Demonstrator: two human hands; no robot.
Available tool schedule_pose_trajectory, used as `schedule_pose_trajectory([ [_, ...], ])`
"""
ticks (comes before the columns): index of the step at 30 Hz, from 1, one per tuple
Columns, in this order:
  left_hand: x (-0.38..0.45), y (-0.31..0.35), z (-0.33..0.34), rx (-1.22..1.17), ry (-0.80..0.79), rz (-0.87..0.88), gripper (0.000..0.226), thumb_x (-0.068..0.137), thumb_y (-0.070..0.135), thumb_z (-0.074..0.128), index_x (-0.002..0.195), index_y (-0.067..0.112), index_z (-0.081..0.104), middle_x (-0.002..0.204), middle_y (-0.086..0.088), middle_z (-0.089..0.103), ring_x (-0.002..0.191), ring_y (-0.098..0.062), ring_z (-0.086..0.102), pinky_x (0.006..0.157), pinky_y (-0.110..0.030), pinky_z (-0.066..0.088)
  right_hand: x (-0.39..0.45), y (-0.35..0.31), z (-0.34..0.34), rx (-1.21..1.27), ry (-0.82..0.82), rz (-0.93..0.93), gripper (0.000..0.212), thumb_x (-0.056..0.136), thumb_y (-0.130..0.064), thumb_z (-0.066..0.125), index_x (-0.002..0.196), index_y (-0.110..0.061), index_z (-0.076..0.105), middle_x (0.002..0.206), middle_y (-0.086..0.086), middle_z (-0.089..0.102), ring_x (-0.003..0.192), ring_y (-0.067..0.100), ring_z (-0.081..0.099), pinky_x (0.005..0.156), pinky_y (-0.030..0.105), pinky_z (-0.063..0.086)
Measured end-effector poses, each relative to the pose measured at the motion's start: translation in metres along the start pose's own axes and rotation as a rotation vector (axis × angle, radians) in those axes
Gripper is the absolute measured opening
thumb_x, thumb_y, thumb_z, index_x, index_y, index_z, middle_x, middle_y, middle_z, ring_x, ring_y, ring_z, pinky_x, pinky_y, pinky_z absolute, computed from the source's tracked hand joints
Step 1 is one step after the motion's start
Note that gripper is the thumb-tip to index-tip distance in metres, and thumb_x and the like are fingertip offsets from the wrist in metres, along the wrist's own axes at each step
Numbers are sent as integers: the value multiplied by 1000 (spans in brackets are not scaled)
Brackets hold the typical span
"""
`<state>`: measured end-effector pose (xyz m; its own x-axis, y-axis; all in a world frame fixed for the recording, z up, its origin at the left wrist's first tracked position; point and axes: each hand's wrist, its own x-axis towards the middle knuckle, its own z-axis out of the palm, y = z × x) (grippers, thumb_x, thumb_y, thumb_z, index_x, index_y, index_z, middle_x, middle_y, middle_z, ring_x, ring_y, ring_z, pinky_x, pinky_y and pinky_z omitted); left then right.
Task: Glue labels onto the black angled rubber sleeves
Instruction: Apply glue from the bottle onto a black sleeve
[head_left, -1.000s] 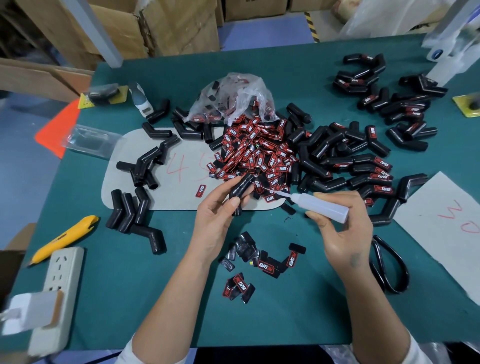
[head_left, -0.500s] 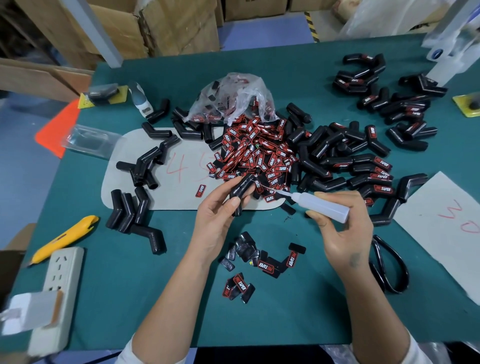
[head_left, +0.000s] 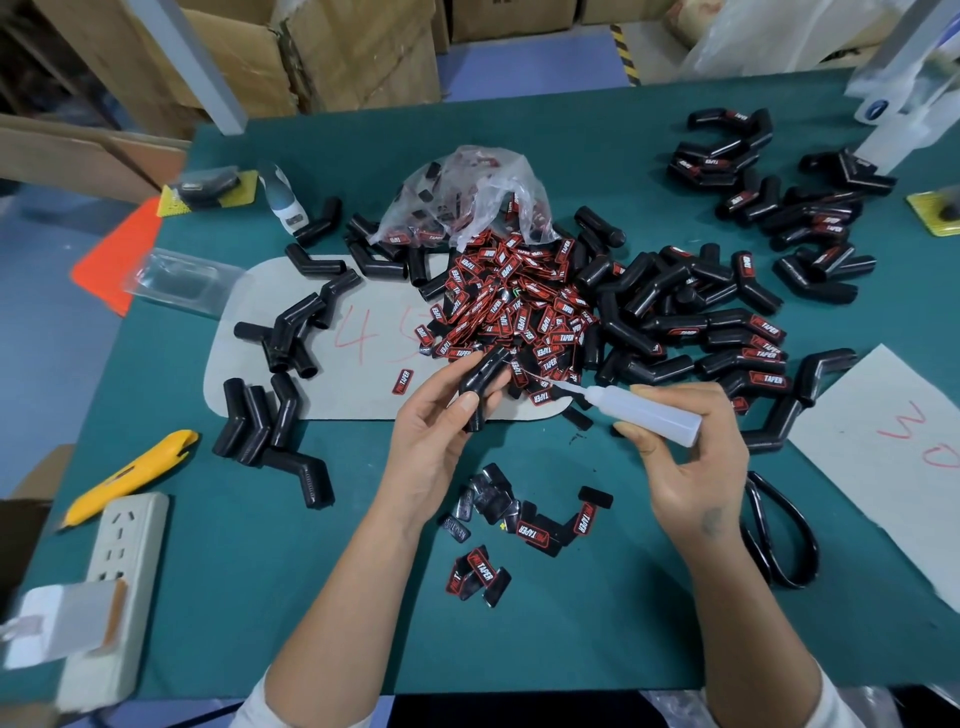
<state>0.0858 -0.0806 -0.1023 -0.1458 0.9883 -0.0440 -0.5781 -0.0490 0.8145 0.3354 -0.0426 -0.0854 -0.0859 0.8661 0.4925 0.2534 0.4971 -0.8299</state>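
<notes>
The left hand (head_left: 434, 447) pinches a black sleeve (head_left: 480, 387) between thumb and fingers, its upper end jutting past them. The right hand (head_left: 685, 467) grips a glue bottle (head_left: 636, 410), nozzle aimed at the sleeve.

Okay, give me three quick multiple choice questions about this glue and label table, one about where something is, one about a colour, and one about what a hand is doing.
1. Where does the yellow utility knife lie?
A. On the person's left side of the table
B. On the sheet marked 30
C. Inside the plastic bag

2. What colour is the table cover?
A. Grey
B. Teal green
C. Orange

3. What is the right hand doing?
A. Resting flat on the table
B. Picking up the scissors
C. Holding the glue bottle, nozzle aimed at the sleeve in the left hand

Answers: 1 A, the knife sits left of both arms, near the power strip. 2 B, the bare cloth between the parts is teal green. 3 C, its fingers curl round the white bottle while the scissors lie untouched.
</notes>
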Motion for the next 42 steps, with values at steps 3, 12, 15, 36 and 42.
schedule_pose_trajectory([
  [3,0,0,0,-2,-1,0,38,101,11,69,140,12,67,143,-21,65,135,-38,61,107,-33,53,0,0,0,-6,-7,-8,31,93,-21,74,120,-29,61,109,4,68,105,12,62,93,28,46],
  [12,-1,2,3,-11,16,-4,38,99,6,65,136,13,70,141,-21,66,133,-38,63,106,-33,54,1,-1,0,-7,-3,-9,29,93,-21,73,119,-24,62,110,2,68,106,8,61,94,24,45],
  [15,0,2,3,-12,17,-8,37,101,3,63,137,12,69,141,-21,66,133,-38,63,106,-33,54,1,-1,0,1,3,-4,30,93,-21,73,120,-28,61,111,0,68,106,10,62,94,26,45],
  [36,0,2,3,-19,20,-14,37,100,5,65,137,12,69,141,-21,66,134,-38,62,107,-33,54,0,0,1,-2,-1,0,31,93,-23,73,120,-30,61,110,2,67,106,10,62,93,28,46],
  [42,-1,3,4,-20,16,-10,39,98,9,68,137,12,69,142,-22,65,134,-39,62,106,-33,54,0,1,0,3,10,-5,29,93,-22,74,119,-26,61,110,3,67,106,10,62,94,25,45],
])
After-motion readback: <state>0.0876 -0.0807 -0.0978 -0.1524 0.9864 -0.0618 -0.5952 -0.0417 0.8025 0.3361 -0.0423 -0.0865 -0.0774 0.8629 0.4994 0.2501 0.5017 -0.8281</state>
